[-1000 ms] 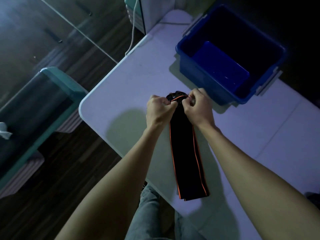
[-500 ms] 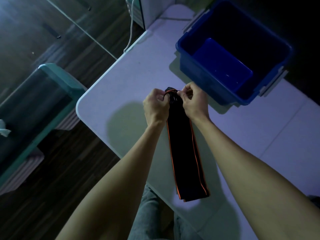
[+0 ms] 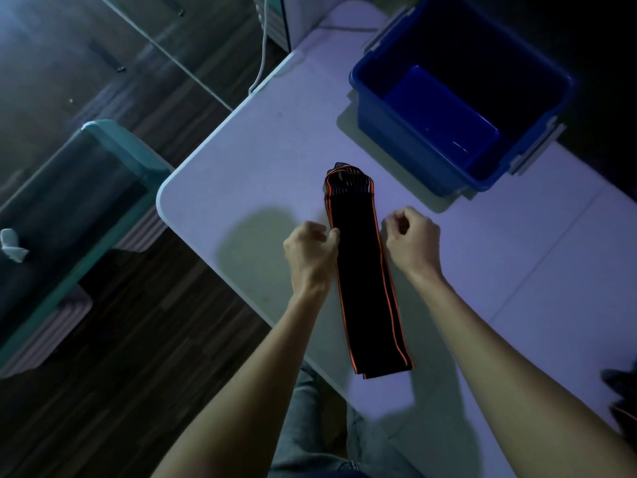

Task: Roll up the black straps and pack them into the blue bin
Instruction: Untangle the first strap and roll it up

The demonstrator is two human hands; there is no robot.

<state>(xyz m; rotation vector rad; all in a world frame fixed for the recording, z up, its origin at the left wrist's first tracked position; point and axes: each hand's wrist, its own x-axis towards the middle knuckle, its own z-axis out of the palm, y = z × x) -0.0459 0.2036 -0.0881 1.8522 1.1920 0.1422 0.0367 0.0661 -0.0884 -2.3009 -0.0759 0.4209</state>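
A: The left hand sits curled at nine o'clock of the black strap, fingertips just touching its orange edge; the right hand is loosely curled at three o'clock, beside the other edge. Neither is clamped on anything.

B: And the strap itself?

A: Flat along the tabletop, running from twelve to six o'clock, its far end bunched in a few folds. The blue bin stands at one o'clock from that end, and what shows of its inside looks empty.

B: What might go wrong?

A: I'd say the near end lies close to the tabletop edge. Rolling without tension could leave a slack coil that skews, springs open, or drags the tail off.
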